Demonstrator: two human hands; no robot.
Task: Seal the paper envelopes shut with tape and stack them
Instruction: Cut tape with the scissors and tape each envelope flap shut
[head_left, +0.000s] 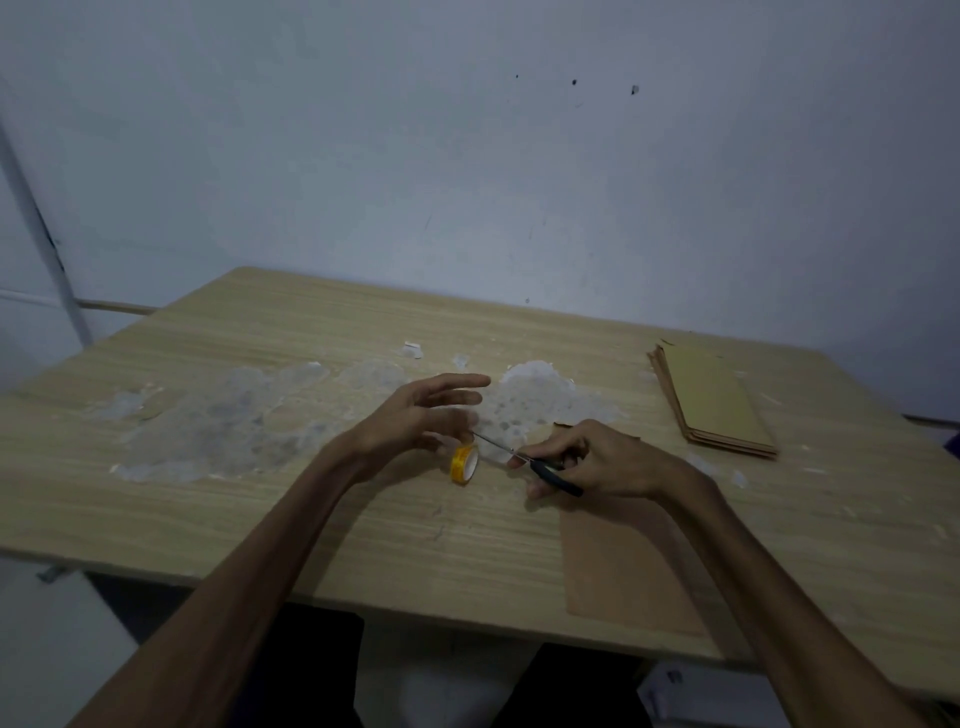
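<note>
The right hand (597, 460) held one pair of black-handled scissors (530, 462), fingers curled through and round the handles, blades pointing left toward the tape. That grip was pinching the tool, and the thin blades looked nearly pressed together, though they were too fine to tell for certain. The left hand (415, 415) hovered just above the single yellow roll of tape (464, 464), its grip spread: fingers straight and fanned, with a blurred lower finger or thumb close to the roll. Whether it pinched a pulled strip of clear tape could not be told; if it did, the hands were probably set so because a length stretched between roll and fingers gives the scissors something taut to cut.

The roll stood on its edge near the middle of the desk (260, 519), a little toward the near edge. One brown envelope (623, 561) lay flat by the near edge, right of centre, under the right wrist, likely kept close so the cut strip could go straight onto its flap. A stack of envelopes (717, 402) sat near the far right corner, well apart from the work; several layers showed at its edge, but the exact count could not be read. Pale patches of residue (234, 421) were spread across the middle and left of the desk.
</note>
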